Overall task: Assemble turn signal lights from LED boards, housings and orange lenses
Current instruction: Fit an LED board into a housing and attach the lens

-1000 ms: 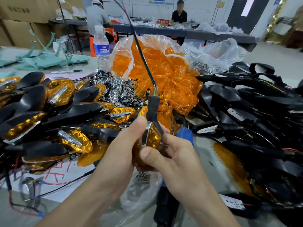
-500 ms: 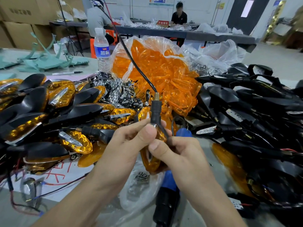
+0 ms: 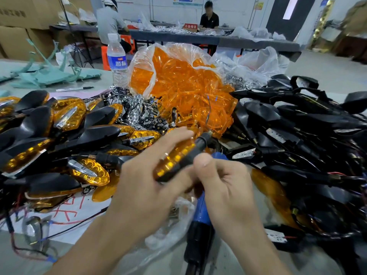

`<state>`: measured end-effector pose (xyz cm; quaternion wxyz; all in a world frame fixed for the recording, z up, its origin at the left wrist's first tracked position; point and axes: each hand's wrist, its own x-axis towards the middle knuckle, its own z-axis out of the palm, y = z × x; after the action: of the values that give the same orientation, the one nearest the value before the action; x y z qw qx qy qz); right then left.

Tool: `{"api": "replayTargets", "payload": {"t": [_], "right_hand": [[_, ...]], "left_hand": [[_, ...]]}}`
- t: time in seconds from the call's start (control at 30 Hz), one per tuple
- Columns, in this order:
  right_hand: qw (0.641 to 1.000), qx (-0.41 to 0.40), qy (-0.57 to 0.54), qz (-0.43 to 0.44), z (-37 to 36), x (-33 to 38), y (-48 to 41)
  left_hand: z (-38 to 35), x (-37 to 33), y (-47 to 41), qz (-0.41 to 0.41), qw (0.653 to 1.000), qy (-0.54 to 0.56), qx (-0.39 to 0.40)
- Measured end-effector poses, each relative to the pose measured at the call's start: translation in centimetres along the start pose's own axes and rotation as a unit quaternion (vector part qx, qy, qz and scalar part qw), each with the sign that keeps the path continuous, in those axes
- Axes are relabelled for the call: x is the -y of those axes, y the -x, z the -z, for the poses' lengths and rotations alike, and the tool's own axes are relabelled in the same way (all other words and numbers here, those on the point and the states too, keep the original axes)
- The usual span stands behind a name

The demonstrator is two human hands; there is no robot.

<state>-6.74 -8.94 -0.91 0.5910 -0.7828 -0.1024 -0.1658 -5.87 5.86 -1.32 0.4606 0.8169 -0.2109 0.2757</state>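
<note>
Counter (image 3: 19, 259): carries the stock listed here. Heap of black housings (image 3: 297, 126), right side, wired, lenses not yet fitted. Heap of finished lights (image 3: 59, 126), left side. Bag of orange lenses (image 3: 178, 82), centre rear. Left hand (image 3: 151, 175): grip closed round the turn signal light (image 3: 178, 157) from beneath. Right hand (image 3: 224, 187): thumb pressed on the black edge, fingers curled under, grip clamped on the same unit. The light sits between both hands above the counter, stem angled toward the bag. Step, as we judge it: pressing the lens home in its housing, nearly done for this unit. The next move calls for an even squeeze along the seam, then a place on the left heap. Hidden: the seam under our fingers and the LED board inside. The blue tool (image 3: 202, 207) beneath is half covered, and we cannot name it.
</note>
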Motion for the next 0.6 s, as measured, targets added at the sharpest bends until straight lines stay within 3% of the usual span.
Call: {"api": "replayTargets", "payload": {"t": [0.07,0.17,0.3,0.37,0.43,0.5,0.6], "right_hand": [[0.995,-0.052,0.048,0.066,0.4,0.0,0.2],[0.959,-0.125,0.2,0.156,0.9,1.1,0.3],[0.924,-0.098,0.281,0.239,0.3,1.8,0.9],[0.915,-0.112,0.303,0.243,0.4,2.1,1.1],[0.925,-0.088,0.295,0.223,0.7,1.9,1.0],[0.953,-0.045,0.26,0.15,0.7,1.5,0.9],[0.975,-0.018,0.218,0.023,-0.1,0.6,0.9]], "left_hand": [[0.4,0.1,-0.4,0.097,0.985,0.123,-0.077],[0.2,-0.2,-1.2,0.235,0.895,0.369,-0.089],[1.1,-0.8,-2.2,0.342,0.817,0.462,-0.045],[1.4,-0.6,-2.3,0.354,0.81,0.467,-0.008],[1.1,-0.2,-2.0,0.358,0.827,0.434,0.009],[0.6,0.2,-1.8,0.363,0.854,0.372,-0.015],[-0.1,0.8,-1.2,0.367,0.864,0.346,-0.018]]}}
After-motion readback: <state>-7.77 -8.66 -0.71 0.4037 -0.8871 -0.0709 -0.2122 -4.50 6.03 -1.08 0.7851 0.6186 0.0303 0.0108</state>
